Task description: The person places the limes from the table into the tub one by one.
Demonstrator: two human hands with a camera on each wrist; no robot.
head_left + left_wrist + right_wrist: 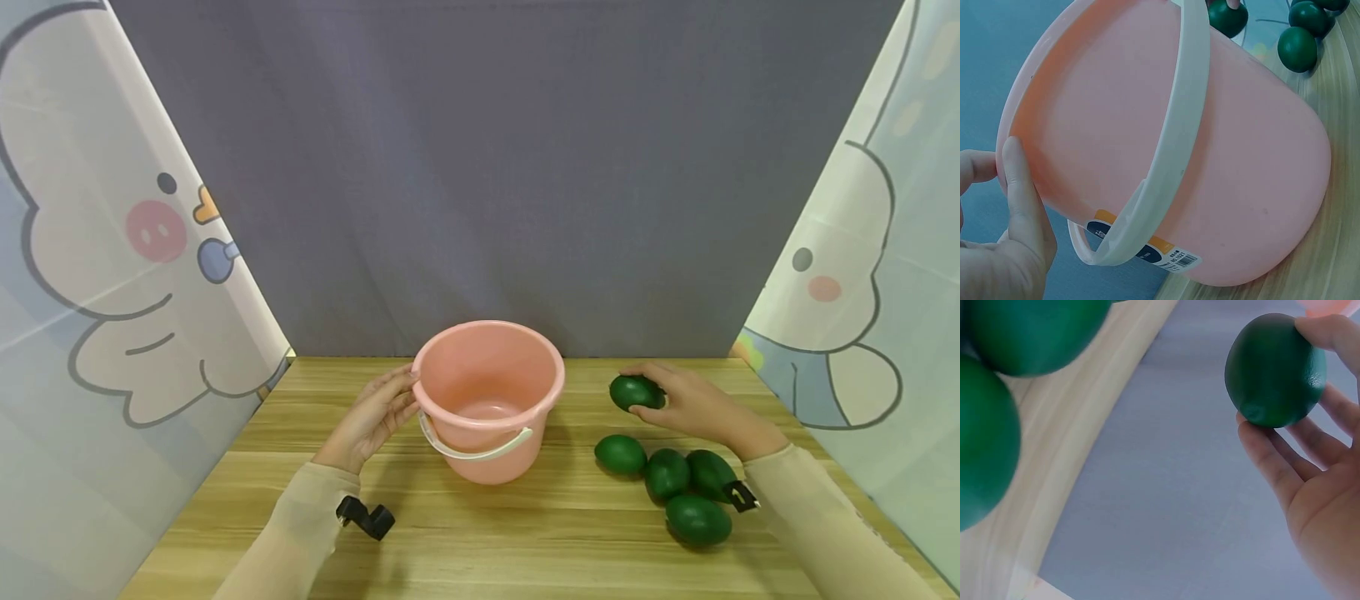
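Note:
A pink bucket (491, 454) stands upright on the wooden table, its white handle (480, 454) hanging down at the front. At the left side of its rim my left hand (375, 417) pinches the edge, thumb and fingers on either side in the left wrist view. My right hand (686, 404) grips a dark green oval fruit (1272, 372) between thumb and fingers, to the right of the bucket. Smooth and glossy, this fruit is partly hidden by the fingers in the head view. Several similar green fruits (697, 521) lie clustered closer to me, below the right hand.
The wooden table (480, 550) ends at a grey cloth backdrop (487, 167) behind the bucket. Cartoon-printed curtains (847, 275) flank both sides. A black clip (365, 517) sits on the left sleeve, another (741, 496) on the right sleeve beside the fruits.

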